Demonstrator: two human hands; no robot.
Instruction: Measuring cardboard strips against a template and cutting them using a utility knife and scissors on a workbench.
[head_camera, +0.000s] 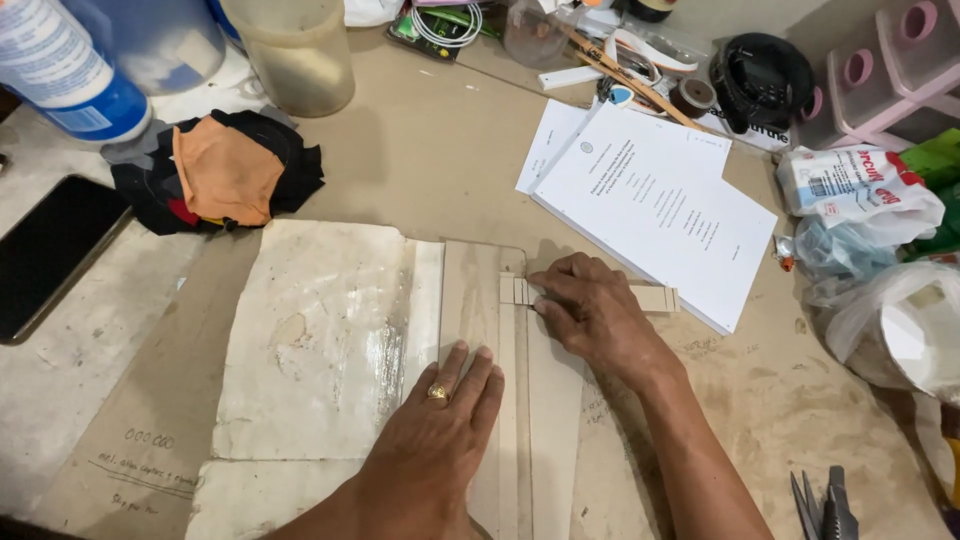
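Left hand at 6 o'clock, fingers spread flat on a long cardboard strip lying on the tabletop; right hand at 3 o'clock of it, grip pressed together, pinching a small slat piece across the strip. Further off: white papers at 1 o'clock, orange-and-black rags at 10 o'clock, cup at 11 o'clock.

A worn, stained brown table fills the view under soft even light; pink shelving stands at its far right corner.
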